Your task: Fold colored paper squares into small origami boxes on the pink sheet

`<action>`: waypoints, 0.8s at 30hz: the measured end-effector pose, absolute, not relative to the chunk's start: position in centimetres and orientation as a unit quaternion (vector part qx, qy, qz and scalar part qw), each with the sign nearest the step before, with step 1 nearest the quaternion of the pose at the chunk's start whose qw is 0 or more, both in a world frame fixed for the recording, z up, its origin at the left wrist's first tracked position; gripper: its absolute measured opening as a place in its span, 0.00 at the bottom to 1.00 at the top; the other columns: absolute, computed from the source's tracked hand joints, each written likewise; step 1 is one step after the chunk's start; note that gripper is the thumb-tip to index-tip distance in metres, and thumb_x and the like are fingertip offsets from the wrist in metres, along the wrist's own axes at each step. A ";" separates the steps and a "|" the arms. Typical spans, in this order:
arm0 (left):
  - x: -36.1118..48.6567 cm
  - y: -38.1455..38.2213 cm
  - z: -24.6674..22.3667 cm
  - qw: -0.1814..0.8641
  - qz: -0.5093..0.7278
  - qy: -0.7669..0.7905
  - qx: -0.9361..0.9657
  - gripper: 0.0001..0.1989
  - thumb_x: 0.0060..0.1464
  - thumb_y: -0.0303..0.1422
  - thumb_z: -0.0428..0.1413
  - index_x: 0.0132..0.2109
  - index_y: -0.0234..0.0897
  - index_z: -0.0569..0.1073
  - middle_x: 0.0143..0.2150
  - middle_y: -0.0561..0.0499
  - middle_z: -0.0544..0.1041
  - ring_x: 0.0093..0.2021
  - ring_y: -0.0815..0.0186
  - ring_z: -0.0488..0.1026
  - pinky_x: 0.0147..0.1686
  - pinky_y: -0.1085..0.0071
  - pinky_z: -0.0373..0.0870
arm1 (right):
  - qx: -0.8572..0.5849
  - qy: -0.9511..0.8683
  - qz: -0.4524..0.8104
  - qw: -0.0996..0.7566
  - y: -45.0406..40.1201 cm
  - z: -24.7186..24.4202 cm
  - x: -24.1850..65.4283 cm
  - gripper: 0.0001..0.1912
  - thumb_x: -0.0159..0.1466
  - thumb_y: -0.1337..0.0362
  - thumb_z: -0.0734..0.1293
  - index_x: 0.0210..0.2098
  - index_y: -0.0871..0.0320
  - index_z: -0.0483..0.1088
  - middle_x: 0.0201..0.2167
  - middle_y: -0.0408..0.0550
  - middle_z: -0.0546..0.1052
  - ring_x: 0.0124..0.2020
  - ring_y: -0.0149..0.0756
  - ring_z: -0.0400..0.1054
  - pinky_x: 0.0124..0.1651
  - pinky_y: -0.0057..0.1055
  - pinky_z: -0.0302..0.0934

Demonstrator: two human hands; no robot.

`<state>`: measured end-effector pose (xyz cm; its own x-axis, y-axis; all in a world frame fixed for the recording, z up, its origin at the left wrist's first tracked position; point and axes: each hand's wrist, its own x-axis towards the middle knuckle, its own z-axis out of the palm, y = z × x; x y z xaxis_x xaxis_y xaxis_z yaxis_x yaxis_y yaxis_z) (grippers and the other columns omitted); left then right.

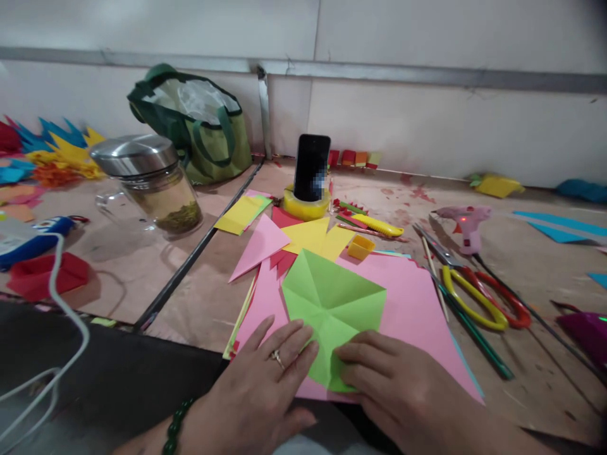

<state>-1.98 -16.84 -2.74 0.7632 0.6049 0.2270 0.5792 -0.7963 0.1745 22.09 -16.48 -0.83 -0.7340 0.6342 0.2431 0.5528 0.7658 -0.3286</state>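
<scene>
A light green sheet of paper (pixel 336 287), creased with lines that meet near its middle, lies on a stack of pink paper (pixel 403 278). My left hand (pixel 275 373) rests with its fingers stretched out over the green sheet's left lower edge; it wears a ring and a dark green bead bracelet (pixel 176 424). At the lower right edge, the bent fingers of my right hand (pixel 389 373) hold the green sheet, its thumb hidden. Just beyond lie folded yellow paper (pixel 308 237), folded pink paper (pixel 262 243) and a small yellow paper cup shape (pixel 361 247).
Scissors (pixel 474 291), a green pencil (pixel 478 335) and a pink glue gun (pixel 469 224) lie to the right. A phone (pixel 312 167) stands in a tape roll (pixel 306 203), near a yellow cutter (pixel 379 225). Leftward are a glass tea jar (pixel 161 196), green bag (pixel 220 142) and white cable (pixel 57 278).
</scene>
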 end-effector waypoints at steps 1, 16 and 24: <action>-2.2 -16.9 -2.7 0.049 0.147 0.313 0.937 0.23 0.60 0.39 0.53 0.59 0.32 0.66 0.58 0.41 0.71 0.59 0.58 0.66 0.60 0.56 0.59 | -0.323 -0.917 0.174 0.154 -16.0 -0.3 22.4 0.14 0.64 0.75 0.58 0.35 0.57 0.74 0.36 0.48 0.78 0.39 0.33 0.71 0.41 0.29 0.67; -2.7 -16.7 -2.5 0.055 0.247 0.296 0.921 0.11 0.60 0.31 0.51 0.47 0.34 0.74 0.49 0.46 0.78 0.52 0.61 0.74 0.55 0.62 0.68 | -0.477 -0.789 0.346 0.175 -12.3 -0.8 22.1 0.11 0.62 0.63 0.67 0.24 0.59 0.69 0.26 0.42 0.70 0.28 0.29 0.65 0.30 0.25 0.61; -2.3 -16.2 -2.7 0.051 0.272 0.286 0.917 0.13 0.61 0.35 0.52 0.50 0.37 0.73 0.44 0.49 0.81 0.46 0.60 0.77 0.47 0.61 0.74 | -0.492 -0.787 0.322 0.187 -12.4 -1.4 21.9 0.10 0.62 0.67 0.67 0.24 0.58 0.67 0.26 0.41 0.69 0.28 0.29 0.65 0.30 0.26 0.59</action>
<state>-2.34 -16.24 -2.72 0.6878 0.5530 0.4702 0.4974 -0.8308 0.2497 21.94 -12.38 -1.40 -0.4452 0.8951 -0.0227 0.6540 0.3078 -0.6910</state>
